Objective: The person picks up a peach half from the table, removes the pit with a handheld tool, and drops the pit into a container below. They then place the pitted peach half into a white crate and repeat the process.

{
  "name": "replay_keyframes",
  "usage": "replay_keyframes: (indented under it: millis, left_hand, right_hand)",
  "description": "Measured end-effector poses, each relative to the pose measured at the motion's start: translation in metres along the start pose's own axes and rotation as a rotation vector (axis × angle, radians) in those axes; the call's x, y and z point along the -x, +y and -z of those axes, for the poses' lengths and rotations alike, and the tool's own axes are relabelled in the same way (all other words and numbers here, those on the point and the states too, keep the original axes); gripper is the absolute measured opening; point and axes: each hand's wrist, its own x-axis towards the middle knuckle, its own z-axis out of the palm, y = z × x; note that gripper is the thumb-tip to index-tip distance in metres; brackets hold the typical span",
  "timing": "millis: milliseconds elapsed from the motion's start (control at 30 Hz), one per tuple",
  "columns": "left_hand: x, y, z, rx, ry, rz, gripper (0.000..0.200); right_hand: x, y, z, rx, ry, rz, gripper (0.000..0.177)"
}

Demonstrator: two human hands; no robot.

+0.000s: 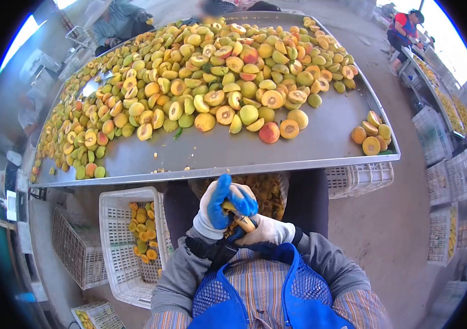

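Both my hands wear white gloves with blue palms and meet close to my chest, below the table edge. My left hand [218,207] is curled over a yellow peach piece [230,207]. My right hand [266,232] is closed just under it, gripping a yellowish object [246,222] that touches the fruit; whether it is a tool or fruit I cannot tell. A big metal table [299,143] in front of me carries a heap of whole and halved peaches [217,82]. A small separate pile of peaches [373,137] lies at its right corner.
A white crate [114,241] with peach halves stands at my lower left, another crate [359,178] under the table's right side. A bin of pits or scraps [269,192] is under my hands. Other people work at the far end [115,22] and at the right tables [406,27].
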Motion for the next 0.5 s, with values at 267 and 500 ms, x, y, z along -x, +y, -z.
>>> replay_keyframes:
  millis: [267, 500]
  left_hand:
    - [0.013, 0.000, 0.012, 0.228, 0.294, 0.246, 0.068]
    - [0.073, 0.044, 0.113, -0.070, 0.917, 0.138, 0.057]
  right_hand:
    - [-0.033, 0.009, 0.000, 0.072, -0.156, 0.231, 0.032]
    - [0.012, -0.012, 0.041, 1.155, 0.034, -0.216, 0.038]
